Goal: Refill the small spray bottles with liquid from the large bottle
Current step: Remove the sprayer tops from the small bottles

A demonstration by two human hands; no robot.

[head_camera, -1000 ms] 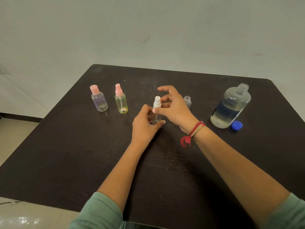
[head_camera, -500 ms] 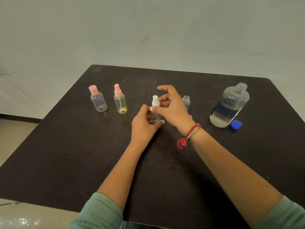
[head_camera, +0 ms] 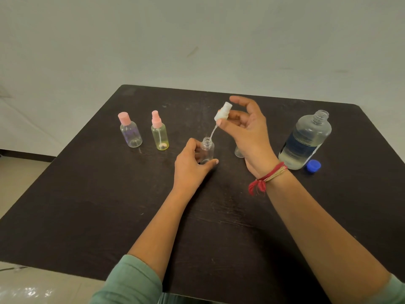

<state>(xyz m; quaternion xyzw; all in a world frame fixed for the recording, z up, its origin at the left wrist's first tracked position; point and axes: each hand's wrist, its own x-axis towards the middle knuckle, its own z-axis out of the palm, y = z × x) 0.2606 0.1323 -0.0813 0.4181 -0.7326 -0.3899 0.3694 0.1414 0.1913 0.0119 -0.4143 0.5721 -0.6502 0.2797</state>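
We see the large bottle (head_camera: 305, 139) standing upright and uncapped toward the right side of the dark table (head_camera: 109, 205), with clear liquid in its lower part and a dark label on its side. Its blue cap (head_camera: 313, 166) lies on the table just beside its base, on the side nearer us.

Left of the large bottle, near the table's middle, the left hand (head_camera: 192, 165) holds a small clear bottle (head_camera: 207, 151) upright on the table. Its fingers (head_camera: 194, 143) and thumb are curled round the body, and the neck is open.

Between that bottle and the large one, the right hand (head_camera: 249, 132) is raised, and its thumb and a finger pinch the white spray top (head_camera: 223, 113) while the other fingers spread loosely. The top is tilted, and its thin dip tube (head_camera: 213, 133) slants down to the small bottle's mouth. We cannot tell whether the tip is inside.

A second small clear bottle (head_camera: 238, 152) stands closer to the large bottle, mostly hidden behind the right wrist, which wears a red thread band (head_camera: 267, 178).

Far to the left of the large bottle stand a yellowish bottle with a pink sprayer (head_camera: 160, 133) and, beyond it, a purplish bottle with a pink cap (head_camera: 130, 132), both upright and closed.
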